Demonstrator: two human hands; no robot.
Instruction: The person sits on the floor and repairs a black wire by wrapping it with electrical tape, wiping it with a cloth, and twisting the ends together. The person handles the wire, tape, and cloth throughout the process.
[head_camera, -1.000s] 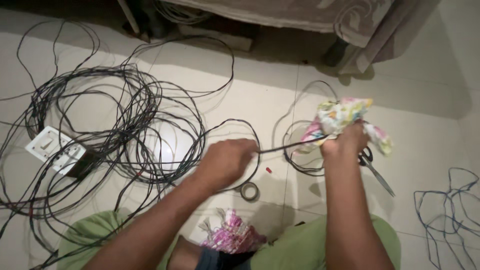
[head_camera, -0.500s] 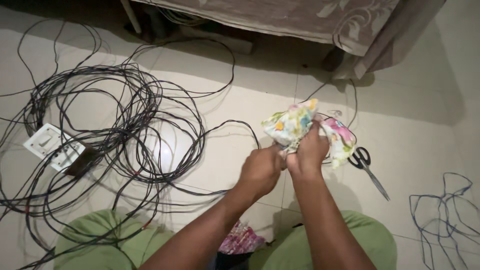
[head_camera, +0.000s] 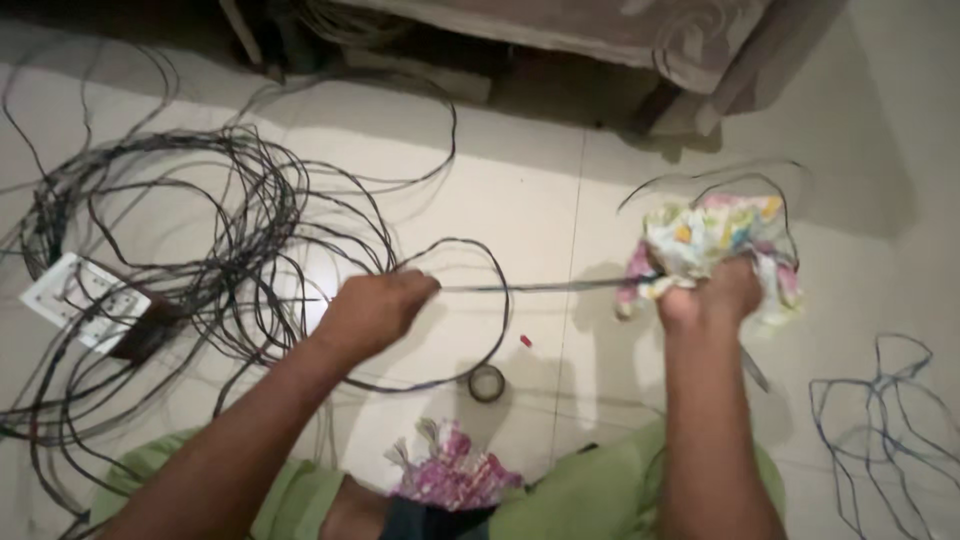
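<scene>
Tiled floor (head_camera: 520, 170): our left hand (head_camera: 372, 312) pinches wire (head_camera: 540, 287), right hand (head_camera: 712, 297) clamps rag (head_camera: 705, 240); hard pulling could snag coils (head_camera: 190, 240).

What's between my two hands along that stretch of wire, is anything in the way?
Nothing visible. The wire runs taut and bare from the left hand to the right hand, which grips it through a colourful cloth. The tape roll lies apart on the floor.

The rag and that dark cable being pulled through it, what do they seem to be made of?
Rag: looks like soft printed cotton, matte, crumpled into folds in the right hand. Cable: probably plastic-sheathed wire, dark and smooth, stretched straight to the left hand.
</scene>
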